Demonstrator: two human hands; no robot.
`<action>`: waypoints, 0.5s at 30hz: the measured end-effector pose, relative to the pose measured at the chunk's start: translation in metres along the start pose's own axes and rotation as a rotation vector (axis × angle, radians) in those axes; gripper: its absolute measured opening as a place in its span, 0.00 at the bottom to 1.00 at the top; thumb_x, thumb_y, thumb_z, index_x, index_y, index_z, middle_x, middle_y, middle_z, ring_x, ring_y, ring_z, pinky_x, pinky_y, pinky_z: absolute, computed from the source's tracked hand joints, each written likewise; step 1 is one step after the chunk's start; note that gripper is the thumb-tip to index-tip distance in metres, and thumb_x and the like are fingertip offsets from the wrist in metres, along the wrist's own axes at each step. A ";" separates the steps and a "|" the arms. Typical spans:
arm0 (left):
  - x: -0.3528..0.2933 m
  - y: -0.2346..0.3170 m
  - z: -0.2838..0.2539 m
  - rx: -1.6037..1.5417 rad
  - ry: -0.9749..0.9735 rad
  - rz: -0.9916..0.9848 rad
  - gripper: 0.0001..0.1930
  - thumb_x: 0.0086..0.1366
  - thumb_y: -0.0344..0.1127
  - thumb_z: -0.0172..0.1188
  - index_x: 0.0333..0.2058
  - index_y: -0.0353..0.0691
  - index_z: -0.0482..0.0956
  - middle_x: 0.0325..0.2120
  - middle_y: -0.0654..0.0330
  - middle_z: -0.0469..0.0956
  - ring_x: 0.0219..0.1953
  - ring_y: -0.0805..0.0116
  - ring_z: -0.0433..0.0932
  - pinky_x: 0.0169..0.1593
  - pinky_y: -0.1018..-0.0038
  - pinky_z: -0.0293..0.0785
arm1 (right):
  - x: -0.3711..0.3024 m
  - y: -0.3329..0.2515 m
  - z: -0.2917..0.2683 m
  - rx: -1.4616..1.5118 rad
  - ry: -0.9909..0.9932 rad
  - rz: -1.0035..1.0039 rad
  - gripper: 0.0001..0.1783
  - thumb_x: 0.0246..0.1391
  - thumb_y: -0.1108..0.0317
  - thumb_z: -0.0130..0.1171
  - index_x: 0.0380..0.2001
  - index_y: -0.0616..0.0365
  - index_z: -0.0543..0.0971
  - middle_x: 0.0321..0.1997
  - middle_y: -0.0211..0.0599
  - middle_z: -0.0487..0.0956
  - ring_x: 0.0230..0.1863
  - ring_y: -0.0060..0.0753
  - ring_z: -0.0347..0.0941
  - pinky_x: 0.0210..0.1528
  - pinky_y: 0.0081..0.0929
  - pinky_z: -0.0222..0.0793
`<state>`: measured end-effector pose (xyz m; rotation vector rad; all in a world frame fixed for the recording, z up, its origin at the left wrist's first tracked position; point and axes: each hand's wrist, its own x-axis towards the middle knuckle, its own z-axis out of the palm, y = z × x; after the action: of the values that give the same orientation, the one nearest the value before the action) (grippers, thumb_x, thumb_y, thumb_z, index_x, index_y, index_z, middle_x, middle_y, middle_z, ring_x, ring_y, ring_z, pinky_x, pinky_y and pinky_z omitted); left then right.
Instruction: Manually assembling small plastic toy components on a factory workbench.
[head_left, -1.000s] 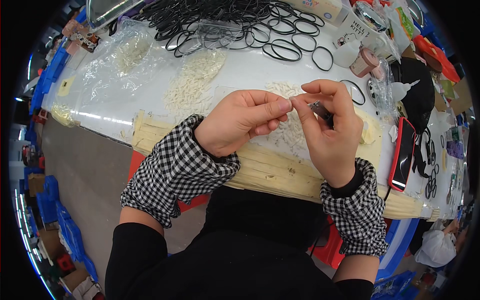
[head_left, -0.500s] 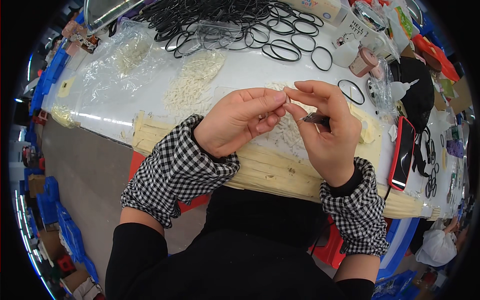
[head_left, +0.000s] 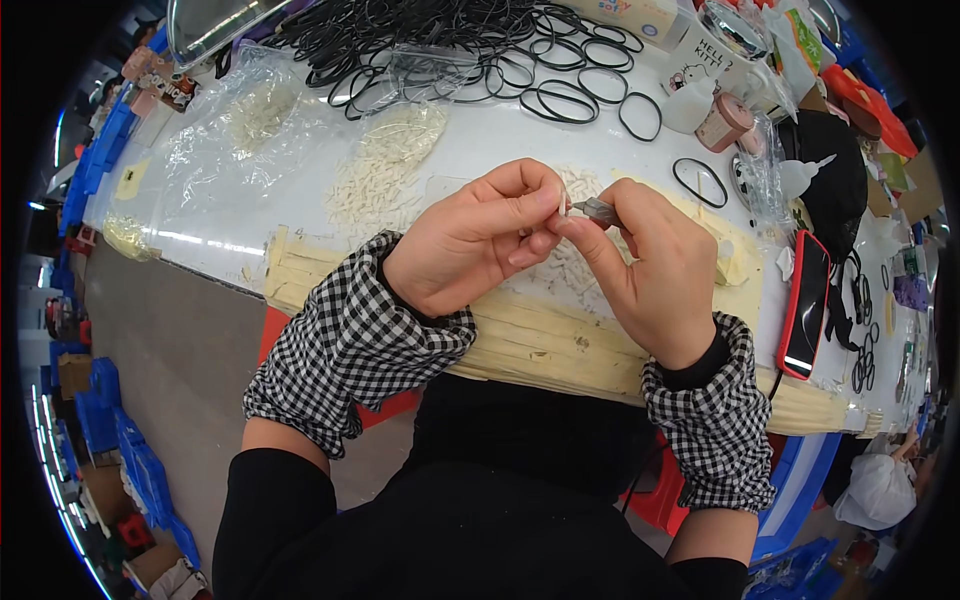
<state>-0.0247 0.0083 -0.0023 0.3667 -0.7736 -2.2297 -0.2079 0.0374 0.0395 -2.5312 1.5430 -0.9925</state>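
My left hand (head_left: pixel 465 240) pinches a small whitish strip-like piece (head_left: pixel 562 203) between thumb and fingertips. Opposite it, my right hand (head_left: pixel 662 270) grips a short grey metal blade-like tool (head_left: pixel 598 210), its tip pointing left at the piece; its exact kind is too small to tell. Both hands meet above the table's near side, their fingertips almost touching. Below and behind them lies a pile of small white pieces (head_left: pixel 572 270), partly hidden by my hands. Another white heap (head_left: pixel 375 190) spills from a clear bag to the left.
Black rubber-like loops (head_left: pixel 560 100) cover the far side, with one loose loop (head_left: pixel 700 182) at right. A clear plastic bag (head_left: pixel 235 130) lies far left. A red-edged phone (head_left: pixel 806 305), pink cup (head_left: pixel 724 122) and black cap (head_left: pixel 830 175) stand right. Yellowish tape (head_left: pixel 520 345) lines the near edge.
My right fingers have closed in and turned the metal tool from inside the palm toward the left fingertips, its tip now at the small piece. The left hand stays nearly still.
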 end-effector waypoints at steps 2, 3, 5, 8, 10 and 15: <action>0.000 0.001 0.001 -0.005 -0.016 -0.001 0.06 0.71 0.36 0.48 0.39 0.40 0.69 0.30 0.67 0.70 0.29 0.81 0.63 0.32 0.86 0.62 | -0.001 0.001 0.001 -0.019 -0.007 -0.006 0.19 0.51 0.52 0.62 0.22 0.55 0.70 0.18 0.31 0.70 0.19 0.34 0.70 0.19 0.28 0.61; -0.001 0.001 0.001 -0.007 -0.021 -0.005 0.06 0.71 0.36 0.48 0.39 0.40 0.69 0.30 0.67 0.70 0.29 0.81 0.63 0.31 0.86 0.61 | -0.002 0.002 0.001 -0.022 -0.010 -0.004 0.20 0.51 0.51 0.62 0.22 0.55 0.70 0.18 0.31 0.70 0.19 0.34 0.69 0.18 0.29 0.60; -0.001 0.002 0.002 -0.011 -0.032 -0.013 0.06 0.71 0.36 0.48 0.39 0.40 0.69 0.30 0.66 0.70 0.29 0.81 0.63 0.30 0.86 0.61 | -0.002 0.002 0.001 -0.025 -0.009 -0.004 0.20 0.51 0.51 0.62 0.22 0.54 0.69 0.18 0.31 0.69 0.18 0.34 0.68 0.18 0.29 0.60; -0.001 0.001 0.002 -0.006 -0.030 -0.005 0.06 0.71 0.36 0.48 0.39 0.40 0.69 0.30 0.65 0.70 0.28 0.81 0.63 0.29 0.86 0.61 | -0.002 0.002 0.002 -0.022 -0.008 -0.004 0.20 0.51 0.51 0.61 0.22 0.54 0.69 0.17 0.31 0.69 0.18 0.34 0.68 0.18 0.30 0.60; -0.001 0.001 0.002 0.003 -0.032 -0.006 0.06 0.71 0.36 0.48 0.39 0.40 0.69 0.30 0.65 0.70 0.28 0.81 0.63 0.29 0.86 0.61 | -0.002 0.001 0.001 -0.020 -0.019 0.000 0.20 0.52 0.51 0.61 0.22 0.54 0.69 0.17 0.31 0.69 0.18 0.34 0.68 0.18 0.30 0.60; -0.001 0.001 0.000 0.011 -0.041 -0.005 0.06 0.71 0.36 0.48 0.39 0.40 0.68 0.30 0.65 0.70 0.28 0.81 0.63 0.30 0.86 0.61 | -0.003 0.000 0.000 -0.038 -0.045 -0.011 0.19 0.53 0.51 0.60 0.22 0.54 0.69 0.17 0.31 0.68 0.18 0.35 0.68 0.17 0.30 0.60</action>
<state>-0.0237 0.0084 -0.0014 0.3290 -0.8074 -2.2446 -0.2090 0.0399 0.0384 -2.5718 1.5525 -0.9090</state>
